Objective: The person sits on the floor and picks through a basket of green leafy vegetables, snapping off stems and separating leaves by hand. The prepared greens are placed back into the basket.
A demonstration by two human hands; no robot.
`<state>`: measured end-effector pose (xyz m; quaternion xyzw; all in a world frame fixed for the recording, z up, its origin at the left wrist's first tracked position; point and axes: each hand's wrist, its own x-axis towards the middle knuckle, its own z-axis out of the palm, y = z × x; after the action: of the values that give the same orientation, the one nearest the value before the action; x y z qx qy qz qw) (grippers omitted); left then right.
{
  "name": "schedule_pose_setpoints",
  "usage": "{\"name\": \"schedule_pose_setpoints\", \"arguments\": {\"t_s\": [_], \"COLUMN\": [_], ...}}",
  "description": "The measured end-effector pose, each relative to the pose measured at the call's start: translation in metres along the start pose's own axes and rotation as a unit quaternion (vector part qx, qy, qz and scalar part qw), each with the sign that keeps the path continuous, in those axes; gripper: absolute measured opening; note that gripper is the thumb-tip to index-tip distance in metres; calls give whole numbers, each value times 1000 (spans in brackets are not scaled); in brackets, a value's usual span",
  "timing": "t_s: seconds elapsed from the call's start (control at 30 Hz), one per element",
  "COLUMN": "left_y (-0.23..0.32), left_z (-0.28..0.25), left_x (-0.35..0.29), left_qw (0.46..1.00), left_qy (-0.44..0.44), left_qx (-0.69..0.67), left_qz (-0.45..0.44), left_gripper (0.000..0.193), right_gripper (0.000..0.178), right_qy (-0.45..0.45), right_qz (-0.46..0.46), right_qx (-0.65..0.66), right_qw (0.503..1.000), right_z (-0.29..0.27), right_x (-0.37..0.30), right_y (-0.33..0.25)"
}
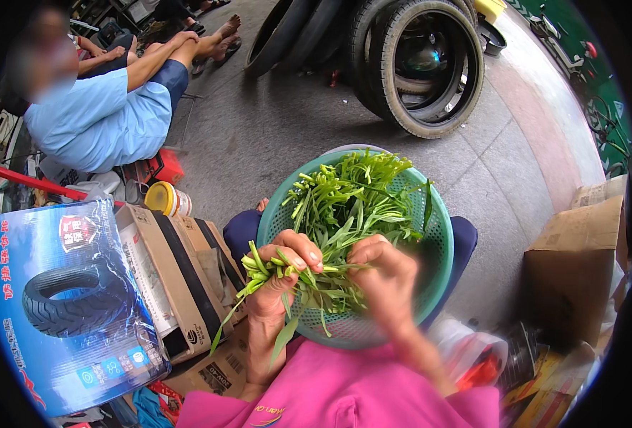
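A round green plastic colander (438, 239) rests on my lap, with a heap of leafy greens (359, 189) in it; their long leaves and thick stems look like water spinach. Above its near left side, my left hand (281, 274) is closed around a bunch of stems (255, 269), whose cut ends stick out to the left. My right hand (383, 274), slightly blurred, pinches the greens just right of the left fist. Between the two hands some stems run across. A few long leaves dangle below my left hand.
A blue tyre box (73, 299) and brown cartons (180, 271) stand at my left. Ahead are upright tyres (430, 68) on the paving. A seated person in a light blue shirt (105, 118) is at far left. Another carton (573, 264) and plastic bags (469, 353) lie right.
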<state>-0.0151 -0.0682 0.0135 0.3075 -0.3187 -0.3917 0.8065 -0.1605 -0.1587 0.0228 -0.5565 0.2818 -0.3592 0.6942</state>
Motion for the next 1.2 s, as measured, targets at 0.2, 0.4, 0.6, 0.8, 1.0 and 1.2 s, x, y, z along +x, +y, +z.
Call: {"name": "schedule_pose_setpoints", "arguments": {"t_s": [0.2, 0.4, 0.6, 0.8, 1.0, 1.2], "left_y": [-10, -9, -13, -19, -7, 11], "left_z": [-2, -15, -29, -52, -60, -71], "left_x": [-4, -5, -4, -4, -1, 2], "left_qw": [987, 961, 915, 871, 747, 785], "left_qy": [125, 176, 197, 202, 227, 228], "left_qx": [-94, -201, -339, -429, -609, -567], "left_qz": [-38, -65, -95, -128, -140, -106], "left_gripper": [20, 17, 33, 24, 22, 23], "right_gripper": [5, 15, 28, 46, 21, 52], "right_qy": [83, 279, 394, 419, 371, 360], "right_qz": [37, -148, -153, -139, -109, -26], "right_qx": [110, -43, -205, -370, -351, -363], "right_qw": [990, 948, 883, 817, 852, 859], "right_z": [-20, -94, -191, -187, -199, -151], "right_x": [4, 10, -1, 13, 30, 72], "right_y": [-8, -19, -1, 10, 23, 12]}}
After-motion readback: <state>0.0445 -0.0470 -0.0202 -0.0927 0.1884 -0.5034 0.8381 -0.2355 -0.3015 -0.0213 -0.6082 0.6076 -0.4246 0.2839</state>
